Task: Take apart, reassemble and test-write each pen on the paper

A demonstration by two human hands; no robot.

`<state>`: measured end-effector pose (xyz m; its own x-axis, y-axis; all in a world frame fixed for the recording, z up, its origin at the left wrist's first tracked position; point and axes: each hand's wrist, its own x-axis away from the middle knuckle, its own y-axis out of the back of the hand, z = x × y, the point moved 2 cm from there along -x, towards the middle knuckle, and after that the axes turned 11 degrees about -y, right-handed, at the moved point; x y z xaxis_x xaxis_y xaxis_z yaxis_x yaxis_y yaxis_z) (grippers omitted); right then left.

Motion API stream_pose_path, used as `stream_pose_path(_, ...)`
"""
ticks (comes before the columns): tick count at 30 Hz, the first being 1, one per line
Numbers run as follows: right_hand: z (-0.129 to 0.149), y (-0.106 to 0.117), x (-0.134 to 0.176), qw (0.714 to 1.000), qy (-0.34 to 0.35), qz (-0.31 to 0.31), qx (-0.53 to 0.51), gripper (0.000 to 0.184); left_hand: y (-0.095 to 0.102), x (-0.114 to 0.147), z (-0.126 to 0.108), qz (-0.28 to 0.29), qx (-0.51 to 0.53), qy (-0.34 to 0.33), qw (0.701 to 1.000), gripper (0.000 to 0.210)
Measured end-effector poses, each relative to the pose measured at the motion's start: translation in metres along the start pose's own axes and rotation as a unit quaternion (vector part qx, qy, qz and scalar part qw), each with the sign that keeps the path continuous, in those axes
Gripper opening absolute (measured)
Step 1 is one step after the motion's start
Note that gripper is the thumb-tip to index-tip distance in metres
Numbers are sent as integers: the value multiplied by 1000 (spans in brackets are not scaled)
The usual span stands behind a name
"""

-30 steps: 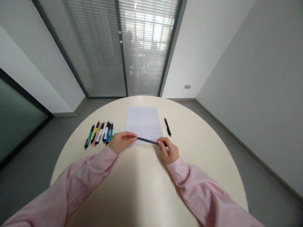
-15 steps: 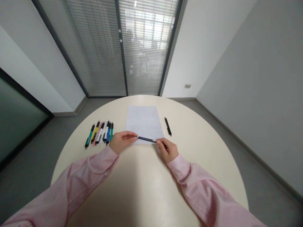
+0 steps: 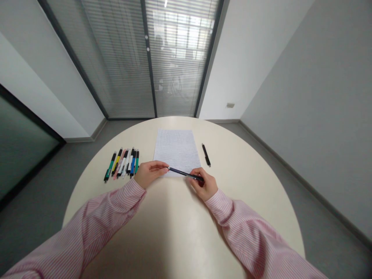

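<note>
Left hand (image 3: 149,174) pinches one end of the dark pen (image 3: 180,171). Right hand (image 3: 205,185), curled, grips opposite (presumably for steadiness).

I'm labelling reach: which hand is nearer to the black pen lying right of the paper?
Right. The right hand is on the near side of the black pen, not touching it. The left hand is farther off to the left, beside the row of pens.

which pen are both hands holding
The slim dark pen spanning the left hand and right hand; the black pen and row of multicoloured pens lie on the round cream table.
</note>
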<state>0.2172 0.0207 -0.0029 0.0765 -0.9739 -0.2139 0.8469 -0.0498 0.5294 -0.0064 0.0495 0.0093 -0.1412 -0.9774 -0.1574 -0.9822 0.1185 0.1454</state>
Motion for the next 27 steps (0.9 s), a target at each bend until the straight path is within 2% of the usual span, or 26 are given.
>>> stream_pose_path(2,0,0,0,1000,2,11,12,18,1,0,1,2,1,1,1000,43)
stream_pose_path(5,0,0,0,1000,-1,13,15,28,1,-1,2,7,2,-1,1000,42)
stream_pose_path(7,-1,0,-1,1000,-7,2,2,20,2,-1,2,6,5,0,1000,42)
stream_pose_path(9,-2,0,-1,1000,-13,-11,-9,26,2,-2,3,2,8,-1,1000,42)
stream_pose_path(12,-3,0,0,1000,-18,0,4,19,3,-2,4,-4,13,-7,1000,42)
stream_pose_path(15,-5,-1,0,999,-28,14,13,29,4,-2,5,-4,17,-9,1000,42)
stream_pose_path(17,-5,-1,-1,1000,-27,-6,1,24,4,-2,6,-4,18,-9,1000,41)
stream_pose_path(19,-5,-1,-1,999,-18,-30,-9,31,5,-2,6,-8,18,-9,1000,41)
stream_pose_path(22,-5,-1,0,999,-24,-24,-12,24,3,-1,3,-9,16,-7,1000,42)
stream_pose_path(27,-3,2,1,998,-58,-15,-14,35,1,1,-4,-10,2,-14,1000,42)
